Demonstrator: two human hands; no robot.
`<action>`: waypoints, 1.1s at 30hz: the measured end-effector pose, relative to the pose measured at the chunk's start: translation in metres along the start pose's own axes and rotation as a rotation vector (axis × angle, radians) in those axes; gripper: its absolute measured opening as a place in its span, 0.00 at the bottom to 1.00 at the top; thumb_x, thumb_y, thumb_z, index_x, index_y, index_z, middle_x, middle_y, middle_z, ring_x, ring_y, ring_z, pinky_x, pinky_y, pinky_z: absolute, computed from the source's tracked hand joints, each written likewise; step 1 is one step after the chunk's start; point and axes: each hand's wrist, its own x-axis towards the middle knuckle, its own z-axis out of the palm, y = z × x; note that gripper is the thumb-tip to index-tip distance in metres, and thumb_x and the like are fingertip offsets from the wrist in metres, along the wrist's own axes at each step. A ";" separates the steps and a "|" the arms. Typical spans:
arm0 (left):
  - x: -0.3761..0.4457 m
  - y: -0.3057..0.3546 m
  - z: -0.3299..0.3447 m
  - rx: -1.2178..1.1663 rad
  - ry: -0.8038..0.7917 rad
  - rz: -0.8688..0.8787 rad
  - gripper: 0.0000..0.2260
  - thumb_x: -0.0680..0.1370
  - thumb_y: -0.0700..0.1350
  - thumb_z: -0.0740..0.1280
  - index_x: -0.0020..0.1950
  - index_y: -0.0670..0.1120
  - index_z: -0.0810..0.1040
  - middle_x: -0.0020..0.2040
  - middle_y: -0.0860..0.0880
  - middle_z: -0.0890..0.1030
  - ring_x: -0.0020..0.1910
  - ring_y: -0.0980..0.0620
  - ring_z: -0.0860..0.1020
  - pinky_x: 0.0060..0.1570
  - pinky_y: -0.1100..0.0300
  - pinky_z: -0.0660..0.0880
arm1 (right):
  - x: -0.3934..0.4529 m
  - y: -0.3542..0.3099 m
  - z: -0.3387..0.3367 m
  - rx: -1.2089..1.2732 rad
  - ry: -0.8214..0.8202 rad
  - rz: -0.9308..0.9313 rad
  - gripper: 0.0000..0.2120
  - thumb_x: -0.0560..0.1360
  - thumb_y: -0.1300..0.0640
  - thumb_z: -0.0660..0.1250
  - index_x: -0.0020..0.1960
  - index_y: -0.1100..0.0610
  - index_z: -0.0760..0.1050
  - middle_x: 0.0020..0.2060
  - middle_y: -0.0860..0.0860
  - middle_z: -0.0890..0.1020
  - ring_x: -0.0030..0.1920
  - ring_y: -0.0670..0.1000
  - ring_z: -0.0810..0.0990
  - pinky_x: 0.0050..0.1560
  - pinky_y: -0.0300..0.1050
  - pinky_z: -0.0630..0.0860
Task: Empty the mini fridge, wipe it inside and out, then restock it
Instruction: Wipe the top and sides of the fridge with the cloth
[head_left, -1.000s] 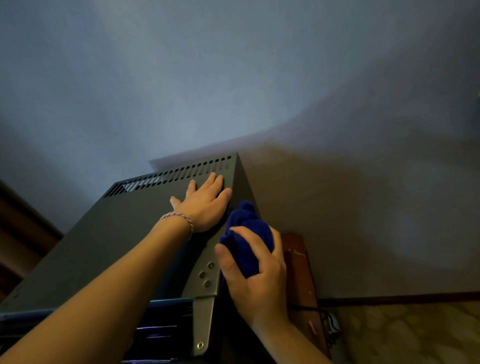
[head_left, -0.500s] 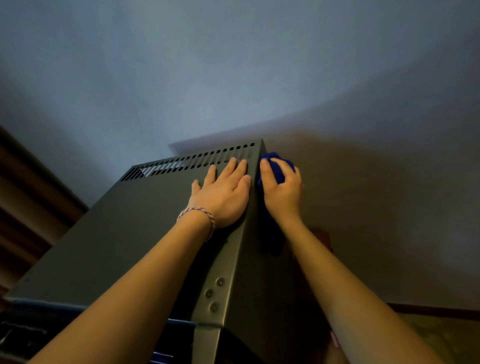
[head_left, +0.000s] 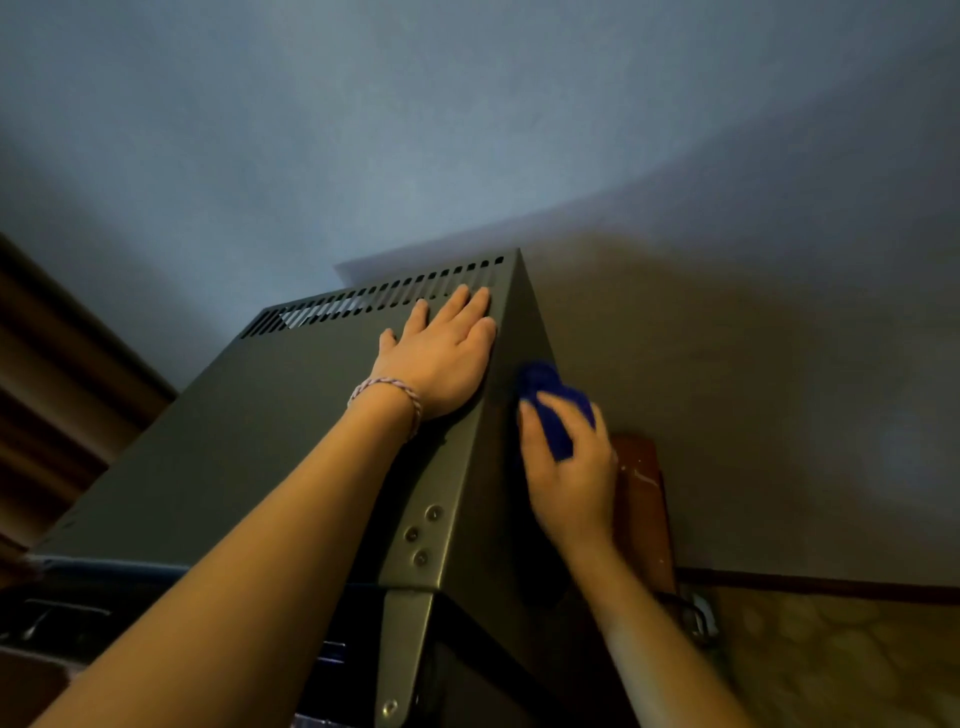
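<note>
At the far left edge a brown wooden surface (head_left: 47, 395) runs diagonally in shadow beside the mini fridge (head_left: 249, 447), whose grey metal top fills the lower left and middle of the view. A row of dark vent slots (head_left: 374, 301) crosses the far end of that top. The left hand (head_left: 441, 358) lies flat on the top near its right edge, palm down, fingers straight and close together, with the fingertips reaching the slots; it holds nothing. A braided bracelet (head_left: 387, 397) circles the left wrist. Nearer the camera, a metal hinge plate (head_left: 415, 540) with three screws sits at the fridge's front right corner. Just past the top's right edge, the right hand (head_left: 569, 478) grips a blue cloth (head_left: 553, 410), fingers curled round it, and presses it against the fridge's dark right side wall; the hand is slightly blurred. Right of the hand, a reddish-brown wooden piece (head_left: 641, 499) stands near the fridge against the grey wall (head_left: 779, 389). A patterned floor (head_left: 841, 654) shows at the lower right.
</note>
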 end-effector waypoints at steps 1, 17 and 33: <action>-0.001 0.000 0.000 0.000 0.000 0.000 0.23 0.85 0.58 0.44 0.81 0.62 0.48 0.81 0.60 0.46 0.81 0.48 0.43 0.75 0.39 0.41 | -0.026 -0.002 -0.007 0.026 0.015 -0.039 0.19 0.76 0.36 0.64 0.56 0.47 0.82 0.56 0.50 0.79 0.56 0.49 0.80 0.59 0.50 0.77; 0.001 -0.005 0.000 0.065 -0.014 0.041 0.24 0.86 0.57 0.46 0.81 0.58 0.48 0.81 0.58 0.44 0.80 0.45 0.43 0.75 0.39 0.43 | 0.039 -0.047 0.013 0.184 -0.003 -0.196 0.19 0.77 0.41 0.65 0.56 0.55 0.83 0.54 0.53 0.81 0.55 0.47 0.79 0.59 0.45 0.76; 0.003 0.001 0.000 0.015 0.006 0.008 0.23 0.85 0.57 0.45 0.81 0.60 0.48 0.81 0.59 0.46 0.81 0.48 0.44 0.77 0.42 0.42 | 0.029 0.109 0.014 -0.044 -0.059 0.194 0.25 0.76 0.40 0.61 0.60 0.58 0.81 0.56 0.58 0.82 0.57 0.58 0.79 0.57 0.44 0.71</action>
